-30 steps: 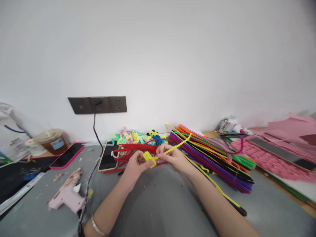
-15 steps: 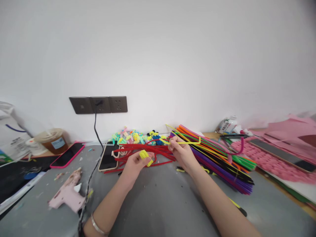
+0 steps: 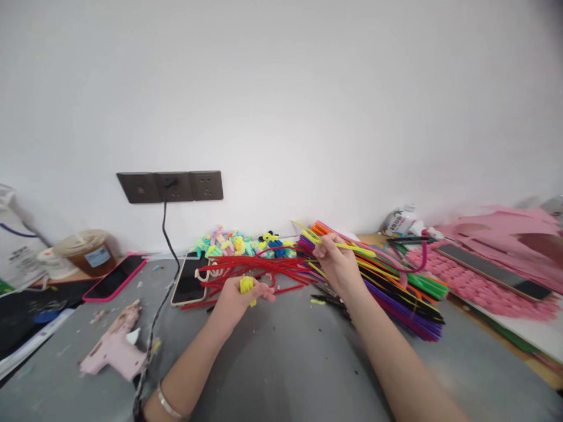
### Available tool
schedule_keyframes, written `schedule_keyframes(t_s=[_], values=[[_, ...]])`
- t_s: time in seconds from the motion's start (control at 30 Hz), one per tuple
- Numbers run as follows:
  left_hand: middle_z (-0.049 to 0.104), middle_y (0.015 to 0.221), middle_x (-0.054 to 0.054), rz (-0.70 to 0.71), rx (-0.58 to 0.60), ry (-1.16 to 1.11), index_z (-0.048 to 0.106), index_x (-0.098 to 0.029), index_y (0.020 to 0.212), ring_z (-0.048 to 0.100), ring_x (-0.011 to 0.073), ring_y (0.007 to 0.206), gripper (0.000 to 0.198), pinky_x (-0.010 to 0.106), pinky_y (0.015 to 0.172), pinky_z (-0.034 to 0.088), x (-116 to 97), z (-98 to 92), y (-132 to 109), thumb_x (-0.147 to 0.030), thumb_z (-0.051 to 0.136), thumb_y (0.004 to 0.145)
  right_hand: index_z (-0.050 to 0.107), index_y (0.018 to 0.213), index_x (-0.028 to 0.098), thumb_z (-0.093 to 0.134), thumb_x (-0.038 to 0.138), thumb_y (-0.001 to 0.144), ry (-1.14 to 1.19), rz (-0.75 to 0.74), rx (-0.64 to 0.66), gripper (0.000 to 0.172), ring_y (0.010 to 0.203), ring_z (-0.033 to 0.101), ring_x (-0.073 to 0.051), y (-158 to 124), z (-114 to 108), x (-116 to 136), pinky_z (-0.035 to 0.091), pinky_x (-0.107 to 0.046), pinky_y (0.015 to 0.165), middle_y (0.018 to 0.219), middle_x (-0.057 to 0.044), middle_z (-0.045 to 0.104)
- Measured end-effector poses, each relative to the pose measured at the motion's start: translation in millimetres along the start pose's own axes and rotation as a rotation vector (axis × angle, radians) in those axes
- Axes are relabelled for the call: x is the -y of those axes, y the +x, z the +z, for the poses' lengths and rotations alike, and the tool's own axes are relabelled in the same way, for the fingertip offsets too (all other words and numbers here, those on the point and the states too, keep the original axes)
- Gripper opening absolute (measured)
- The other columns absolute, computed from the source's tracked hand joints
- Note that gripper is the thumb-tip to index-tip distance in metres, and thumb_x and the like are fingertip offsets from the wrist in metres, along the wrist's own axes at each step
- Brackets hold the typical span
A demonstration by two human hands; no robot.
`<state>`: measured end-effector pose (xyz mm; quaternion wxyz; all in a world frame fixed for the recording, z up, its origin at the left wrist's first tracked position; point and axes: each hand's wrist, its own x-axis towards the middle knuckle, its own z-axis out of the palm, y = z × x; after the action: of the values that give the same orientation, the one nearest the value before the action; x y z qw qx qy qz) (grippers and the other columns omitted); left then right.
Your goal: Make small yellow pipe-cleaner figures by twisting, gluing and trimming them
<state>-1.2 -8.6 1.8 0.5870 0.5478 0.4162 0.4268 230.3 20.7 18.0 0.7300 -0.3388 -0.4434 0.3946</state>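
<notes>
holds a small yellow coil (image 3: 246,285) of pipe cleaner in the left hand (image 3: 237,300), fingers curled round it and thumb laid across, low over the middle of the grey worktop (image 3: 285,363). wears a silver bracelet (image 3: 165,403) on that wrist. pinches a straight yellow pipe cleaner (image 3: 355,247) between thumb and fingertips of the right hand (image 3: 336,262), lifted a little above the left end of the multicoloured pipe-cleaner bundle (image 3: 396,287), with the strand running off to the right over it. hands apart, the right one further back and to the right. fanned out from the back edge toward the right edge: the bundle itself, purple, orange, green and black. behind and between the hands, a loose tangle of red pipe cleaners (image 3: 250,268), meeting the bundle's left side. just left of the tangle, a beige-cased phone (image 3: 188,280) face up, and a black cable (image 3: 163,234) dropping from the dark wall socket panel (image 3: 169,186) past it. along the back edge, a heap of small pastel pieces (image 3: 229,241). toward the left edge, a pink-cased phone (image 3: 115,276) and a lidded cup of brown drink (image 3: 88,252); nearer the front left corner, a pink glue gun (image 3: 115,349) on its side. just beside the right wrist, a dark tool (image 3: 328,300), too blurred to name. toward the right edge, a pink bobbled mat (image 3: 475,284).
</notes>
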Motion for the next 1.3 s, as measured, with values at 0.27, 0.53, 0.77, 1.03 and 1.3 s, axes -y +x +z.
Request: schedule_keyframes(t_s=[0.27, 0.53, 0.77, 1.03, 1.3], values=[[0.063, 0.041, 0.006, -0.016, 0.102, 0.018, 0.059, -0.018, 0.055, 0.074, 0.0336, 0.073, 0.051, 0.032, 0.060, 0.048, 3, 0.1, 1, -0.063, 0.082, 0.047, 0.046, 0.069, 0.024, 0.076, 0.044, 0.074, -0.062, -0.267, -0.272, 0.037, 0.049, 0.037, -0.009, 14, -29, 10, 0.035, -0.025, 0.053, 0.054, 0.009, 0.039], [0.057, 0.040, 0.000, -0.028, 0.122, 0.115, 0.059, -0.018, 0.056, 0.063, 0.0210, 0.053, 0.045, 0.027, 0.056, 0.042, 2, 1.0, 0, -0.059, 0.079, 0.056, 0.048, 0.072, 0.023, 0.076, 0.044, 0.075, -0.122, -0.280, -0.293, 0.036, 0.052, 0.041, -0.010, 12, -27, 6, 0.035, -0.024, 0.054, 0.056, 0.008, 0.045], [0.046, 0.052, -0.006, 0.061, 0.018, 0.395, 0.052, -0.019, 0.064, 0.041, 0.0121, 0.051, 0.037, 0.025, 0.054, 0.031, 2, 0.2, -2, -0.051, 0.071, 0.071, 0.043, 0.058, 0.023, 0.054, 0.063, 0.086, -0.280, -0.103, -0.041, 0.050, 0.049, 0.040, -0.012, 9, -26, 5, 0.036, -0.027, 0.050, 0.053, 0.005, 0.041], [0.064, 0.079, 0.003, 0.048, 0.114, 0.176, 0.066, -0.020, 0.097, 0.057, 0.0193, 0.080, 0.031, 0.027, 0.076, 0.042, 4, 2.1, -6, -0.048, 0.058, 0.086, 0.045, 0.049, 0.021, 0.055, 0.061, 0.085, -0.671, 0.133, 0.403, 0.055, 0.035, 0.029, -0.009, -6, -21, 8, 0.026, -0.026, 0.039, 0.039, 0.006, 0.035], [0.069, 0.103, 0.009, 0.073, 0.273, 0.260, 0.073, -0.017, 0.098, 0.061, 0.0251, 0.098, 0.031, 0.030, 0.087, 0.044, 3, 3.2, -5, -0.037, 0.074, 0.074, 0.058, 0.074, 0.021, 0.065, 0.038, 0.079, -1.020, -0.079, 0.074, 0.019, 0.053, 0.042, -0.015, 11, -53, 4, 0.029, -0.028, 0.053, 0.056, 0.003, 0.048]])
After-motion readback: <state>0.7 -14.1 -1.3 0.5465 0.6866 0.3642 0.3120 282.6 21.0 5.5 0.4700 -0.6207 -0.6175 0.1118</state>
